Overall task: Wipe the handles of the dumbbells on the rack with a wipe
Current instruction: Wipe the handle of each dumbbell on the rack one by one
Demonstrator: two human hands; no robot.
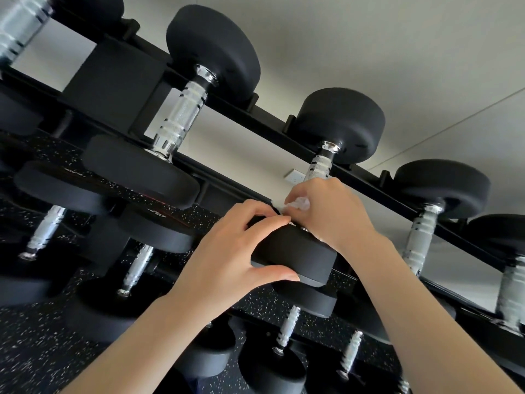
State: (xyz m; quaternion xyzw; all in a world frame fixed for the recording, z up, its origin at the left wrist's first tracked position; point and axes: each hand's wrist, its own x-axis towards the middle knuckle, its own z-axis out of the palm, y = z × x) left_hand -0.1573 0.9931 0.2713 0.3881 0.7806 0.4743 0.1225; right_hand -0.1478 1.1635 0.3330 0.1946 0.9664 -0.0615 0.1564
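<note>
Black dumbbells with ribbed chrome handles lie in rows on a black rack (255, 115). On the top row, my right hand (332, 211) is wrapped around the lower part of one dumbbell's handle (318, 166), with a crumpled white wipe (297, 204) pressed between fingers and metal. My left hand (235, 251) grips the near black head (292, 251) of that same dumbbell, thumb under it and fingers over its top edge. The handle's upper part shows bare above my right hand.
Neighbouring top-row dumbbells sit to the left (181, 115) and right (420, 240). Lower rows hold several more dumbbells (287, 328). Black speckled rubber flooring (42, 351) lies below. A pale wall with a socket plate (294, 176) is behind the rack.
</note>
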